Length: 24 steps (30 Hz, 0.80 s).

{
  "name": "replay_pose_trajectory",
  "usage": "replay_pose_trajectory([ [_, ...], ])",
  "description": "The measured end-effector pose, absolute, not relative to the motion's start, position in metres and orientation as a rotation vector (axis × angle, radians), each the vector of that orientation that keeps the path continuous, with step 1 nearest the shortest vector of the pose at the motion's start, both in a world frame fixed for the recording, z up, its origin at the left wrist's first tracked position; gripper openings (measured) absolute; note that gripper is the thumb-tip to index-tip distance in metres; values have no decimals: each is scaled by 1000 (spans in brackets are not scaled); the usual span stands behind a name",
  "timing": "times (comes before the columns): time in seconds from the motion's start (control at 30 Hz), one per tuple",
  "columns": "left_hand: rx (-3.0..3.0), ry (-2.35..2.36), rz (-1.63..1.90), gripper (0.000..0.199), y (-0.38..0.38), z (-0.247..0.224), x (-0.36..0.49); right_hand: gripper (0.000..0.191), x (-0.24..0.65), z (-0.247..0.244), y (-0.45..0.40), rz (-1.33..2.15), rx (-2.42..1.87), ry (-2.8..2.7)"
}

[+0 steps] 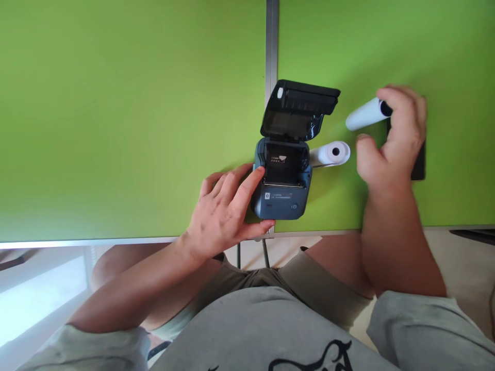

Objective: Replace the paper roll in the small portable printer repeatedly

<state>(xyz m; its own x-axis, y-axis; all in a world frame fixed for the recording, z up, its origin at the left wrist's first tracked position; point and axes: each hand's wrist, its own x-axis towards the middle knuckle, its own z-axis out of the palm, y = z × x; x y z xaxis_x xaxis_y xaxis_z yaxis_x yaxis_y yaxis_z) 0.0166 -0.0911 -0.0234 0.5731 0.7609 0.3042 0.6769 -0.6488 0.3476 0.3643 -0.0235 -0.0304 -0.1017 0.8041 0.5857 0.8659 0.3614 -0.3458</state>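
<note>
A dark grey portable label printer (284, 203) lies near the table's front edge, its black lid (301, 111) swung up and its paper bay exposed. My left hand (228, 208) grips its left side, index finger at the bay's rim and thumb by the lower edge. Against the printer's right side rests a white paper roll (328, 153) with a dark core hole. A second white roll (363, 114) lies slanted farther right. My right hand (398, 136), slightly blurred, is over that roll's right end; the index finger appears to touch it, while the thumb stays well apart.
A flat black object (418, 162) lies partly hidden beneath my right hand. The green tabletop (135, 118) has a grey metal seam (271, 46) running away from me and a metal strip along its front edge. My legs are under the table.
</note>
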Motion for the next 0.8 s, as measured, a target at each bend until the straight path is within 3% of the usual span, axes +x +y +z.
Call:
replay_pose_trajectory([
  [0.17,2631,1214,648,86,-91,-23,17,58,364,-39,-20,-301,-1587,-1779],
  [0.37,2631,1215,648,85,-91,-23,17,52,368,-49,-18,-193,-1713,-1790],
  [0.8,2633,1203,663,84,-90,-23,17,68,360,-35,-27,-36,-1981,-1855],
])
